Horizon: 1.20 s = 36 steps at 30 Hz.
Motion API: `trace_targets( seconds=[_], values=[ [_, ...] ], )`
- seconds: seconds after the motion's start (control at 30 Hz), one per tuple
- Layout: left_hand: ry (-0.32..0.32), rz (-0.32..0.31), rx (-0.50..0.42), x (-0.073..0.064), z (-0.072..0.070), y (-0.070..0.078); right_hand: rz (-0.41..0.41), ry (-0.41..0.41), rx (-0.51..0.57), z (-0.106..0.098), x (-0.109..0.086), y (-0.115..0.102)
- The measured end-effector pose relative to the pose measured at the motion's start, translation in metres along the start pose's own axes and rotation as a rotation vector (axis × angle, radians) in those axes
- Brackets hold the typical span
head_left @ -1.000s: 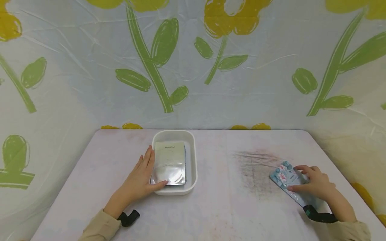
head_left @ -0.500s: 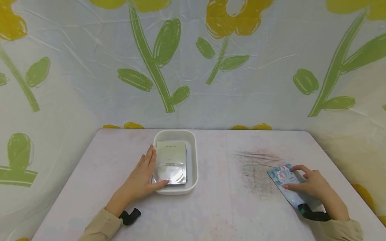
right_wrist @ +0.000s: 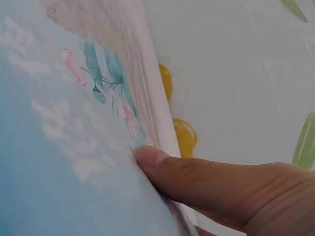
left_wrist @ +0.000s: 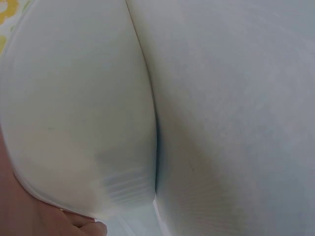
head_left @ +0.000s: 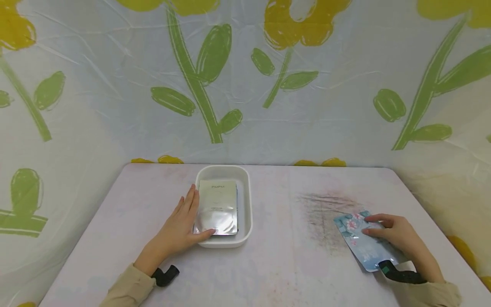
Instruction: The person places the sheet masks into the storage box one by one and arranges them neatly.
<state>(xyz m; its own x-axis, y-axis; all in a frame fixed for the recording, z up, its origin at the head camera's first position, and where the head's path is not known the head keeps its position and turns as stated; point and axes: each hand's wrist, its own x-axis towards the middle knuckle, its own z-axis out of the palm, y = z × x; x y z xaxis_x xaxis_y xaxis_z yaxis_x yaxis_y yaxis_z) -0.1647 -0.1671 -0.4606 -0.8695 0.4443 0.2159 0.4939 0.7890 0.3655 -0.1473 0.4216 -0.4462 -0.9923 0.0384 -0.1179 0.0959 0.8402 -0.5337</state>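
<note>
My right hand [head_left: 400, 234] pinches a light blue sheet mask packet [head_left: 370, 253] with pink flowers, at the right of the table. In the right wrist view the thumb [right_wrist: 172, 169] presses the packet's printed face near one edge; the other fingers are mostly hidden behind it. My left hand [head_left: 174, 226] lies along the left side of a white plastic tray [head_left: 245, 204], fingers straight, thumb reaching over the near rim onto a silvery, cream sheet mask packet [head_left: 216, 209]. A bluish edge shows beneath that packet. The tray's pale wall [left_wrist: 78, 108] fills much of the left wrist view.
The pale table [head_left: 276, 264] carries a dark smudged patch [head_left: 326, 217] between the tray and the blue packet. Behind it hangs a white cloth [head_left: 330, 128] with yellow flowers and green leaves. A black curved piece [head_left: 166, 276] sits at the left wrist, another [head_left: 400, 273] at the right.
My right hand has drawn its thumb and fingers closer together on the blue packet, which has shifted slightly left and turned, showing more of its face. The left hand and tray stay put.
</note>
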Motion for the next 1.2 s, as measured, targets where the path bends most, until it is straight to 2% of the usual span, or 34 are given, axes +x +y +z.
trace_targets(
  seconds=[0.2, 0.37, 0.6, 0.87, 1.2],
  values=[
    [0.000, 0.000, 0.014, 0.000, 0.000, 0.000, 0.061, 0.014, 0.158, 0.005, 0.003, -0.002],
    [0.004, 0.003, 0.019, 0.000, 0.000, 0.000, 0.054, 0.036, 0.248, 0.009, 0.010, -0.006],
    [0.010, 0.007, 0.020, -0.001, -0.001, 0.001, 0.051, -0.002, 0.449, 0.013, 0.020, -0.019],
    [0.016, 0.009, 0.013, 0.000, 0.001, 0.000, 0.037, 0.017, 0.553, 0.020, 0.032, -0.037],
    [0.013, 0.003, 0.002, 0.000, 0.001, -0.001, 0.049, 0.019, 0.644, 0.029, 0.048, -0.076]
  ],
)
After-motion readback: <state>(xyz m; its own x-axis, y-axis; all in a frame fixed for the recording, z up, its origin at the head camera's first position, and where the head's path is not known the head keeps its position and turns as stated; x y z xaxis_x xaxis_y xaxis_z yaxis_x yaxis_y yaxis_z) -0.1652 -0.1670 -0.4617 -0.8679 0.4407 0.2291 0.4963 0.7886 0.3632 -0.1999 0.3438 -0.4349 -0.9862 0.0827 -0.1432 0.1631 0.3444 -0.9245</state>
